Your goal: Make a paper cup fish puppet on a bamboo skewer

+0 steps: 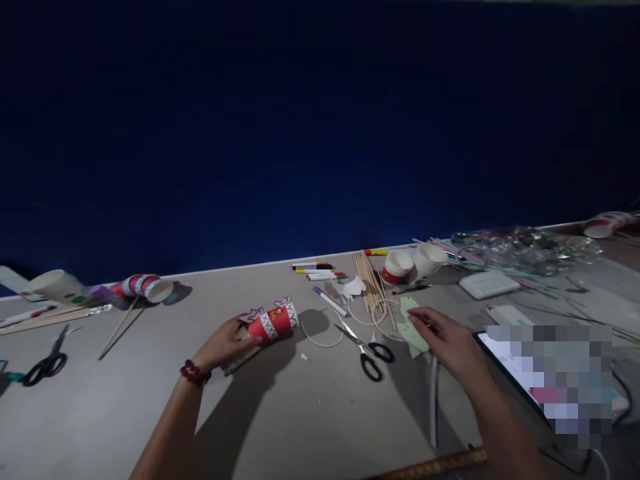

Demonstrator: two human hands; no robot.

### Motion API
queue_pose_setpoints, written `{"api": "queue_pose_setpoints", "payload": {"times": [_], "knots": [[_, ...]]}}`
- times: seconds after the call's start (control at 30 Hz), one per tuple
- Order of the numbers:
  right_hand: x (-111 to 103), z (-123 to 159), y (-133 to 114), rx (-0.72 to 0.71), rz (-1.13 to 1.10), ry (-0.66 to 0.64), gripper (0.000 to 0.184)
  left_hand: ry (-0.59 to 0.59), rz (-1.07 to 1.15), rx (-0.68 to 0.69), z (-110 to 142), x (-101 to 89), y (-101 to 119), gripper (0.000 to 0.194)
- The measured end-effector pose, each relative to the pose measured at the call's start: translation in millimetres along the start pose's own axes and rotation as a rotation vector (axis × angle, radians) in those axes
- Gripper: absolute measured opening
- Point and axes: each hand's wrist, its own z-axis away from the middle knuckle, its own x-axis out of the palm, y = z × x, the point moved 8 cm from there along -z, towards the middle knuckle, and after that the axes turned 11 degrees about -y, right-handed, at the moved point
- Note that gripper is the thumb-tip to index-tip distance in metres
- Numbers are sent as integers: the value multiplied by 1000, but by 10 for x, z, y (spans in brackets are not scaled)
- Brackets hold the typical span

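My left hand [229, 343] is wrapped around a red paper cup [273, 323] that lies tilted on its side. Bands of drawn pattern and cut-out paper shapes decorate the cup, and its rim faces right. On the other side, the fingers of my right hand [440, 330] are pinched at the edge of a pale green paper piece [411, 333]; the exact grip is partly hidden. Between my hands lie black-handled scissors [367, 350], blades pointing up and left. A purple-capped marker [331, 301] and thin white rings of cord or wire [323, 345] are close by.
Wooden sticks [371, 283], several markers [320, 269] and two paper cups [397, 267] stand or lie at the back. Another decorated cup piece [145, 287] and second scissors [47, 363] are left. A lit screen [510, 367], a white box [489, 285] and clear plastic wrapping [525, 250] occupy the right.
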Motion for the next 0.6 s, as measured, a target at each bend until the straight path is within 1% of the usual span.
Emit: {"api": "queue_pose_setpoints", "payload": {"times": [0.07, 0.17, 0.23, 0.27, 0.3, 0.37, 0.47, 0.53, 0.6], "knots": [[158, 83, 22, -13, 22, -67, 31, 11, 2, -16, -12, -5, -41, 50], [580, 225, -40, -96, 111, -242, 27, 13, 36, -14, -27, -6, -71, 48], [799, 306, -95, -158, 249, -269, 23, 5, 54, -6, -27, 4, -51, 49], [866, 333, -119, -186, 324, -249, 22, 3, 66, -1, -23, 10, -30, 49], [916, 352, -142, -215, 392, -224, 23, 4, 86, 5, -17, 15, -8, 50], [978, 363, -166, -258, 504, -194, 33, 5, 159, 18, -3, 30, 32, 51], [1035, 326, -165, -286, 611, -237, 41, 12, 301, 8, 16, 59, 35, 47], [1041, 289, -158, -279, 624, -280, 42, -1, 395, 17, 24, 93, 43, 43], [1021, 256, -136, -244, 560, -317, 44, -31, 484, 47, 31, 140, 75, 41]]}}
